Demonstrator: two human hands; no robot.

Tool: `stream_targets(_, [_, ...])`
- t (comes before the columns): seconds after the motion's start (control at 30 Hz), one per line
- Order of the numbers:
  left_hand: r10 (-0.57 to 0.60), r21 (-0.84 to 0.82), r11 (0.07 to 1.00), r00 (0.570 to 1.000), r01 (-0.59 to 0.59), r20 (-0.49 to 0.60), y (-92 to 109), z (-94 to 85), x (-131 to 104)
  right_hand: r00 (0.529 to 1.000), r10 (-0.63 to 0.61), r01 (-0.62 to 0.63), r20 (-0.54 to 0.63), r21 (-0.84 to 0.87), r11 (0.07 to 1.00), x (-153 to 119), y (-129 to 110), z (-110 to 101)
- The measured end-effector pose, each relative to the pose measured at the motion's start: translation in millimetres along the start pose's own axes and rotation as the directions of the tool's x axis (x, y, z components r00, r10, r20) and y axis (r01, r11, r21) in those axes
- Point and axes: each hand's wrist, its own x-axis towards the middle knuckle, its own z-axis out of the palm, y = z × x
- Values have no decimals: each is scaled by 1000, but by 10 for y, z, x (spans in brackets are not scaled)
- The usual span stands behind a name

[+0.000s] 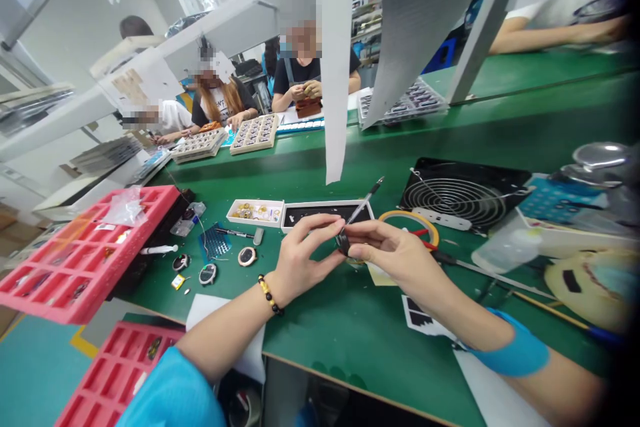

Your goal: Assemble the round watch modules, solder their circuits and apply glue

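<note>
Above the green bench, my left hand [303, 257] and my right hand [395, 257] meet around a small dark round part [343, 241], perhaps a watch case. Thumb and fingers of each hand pinch it from opposite sides, hiding much of it. A slim pen-like tool [366, 200] slants up and right from behind my fingertips; whether a hand grips it, I cannot tell. Left of my hands lie several round watch bodies [247, 256]. Beyond them are a white box of small yellowish parts [256, 212] and a long dark-lined tray [305, 213].
A pink compartment tray [85, 250] juts over the left edge, with another pink tray [117, 373] below. On the right are a tape roll [431, 230], a black fan [460, 193] and a clear bottle [505, 250]. A paper strip [335, 67] hangs ahead. Co-workers sit across the bench.
</note>
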Motion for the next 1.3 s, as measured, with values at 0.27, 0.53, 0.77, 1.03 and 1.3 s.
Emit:
stream_targets(0.27, [-50, 78, 996, 999, 52, -21, -34, 0, -8, 997, -74, 67, -39, -166, 984, -21, -12, 59])
stream_targets(0.53, [-42, 163, 986, 998, 35, 41, -45, 60, -84, 978, -182, 146, -101, -289, 946, -96, 3, 129])
stream_targets(0.77, [-451, -187, 843, 851, 505, 269, -32, 81, -40, 978, -167, 114, -122, -354, 928, -33, -54, 20])
stream_targets(1.03, [-582, -328, 638, 716, 696, 387, -79, 14, 7, 993, -87, 55, -77, -349, 936, 0, -115, -9])
stream_targets(1.3, [-437, -124, 878, 880, 463, 186, 79, -48, 25, 985, -166, 146, -44, -299, 943, -44, -100, 39])
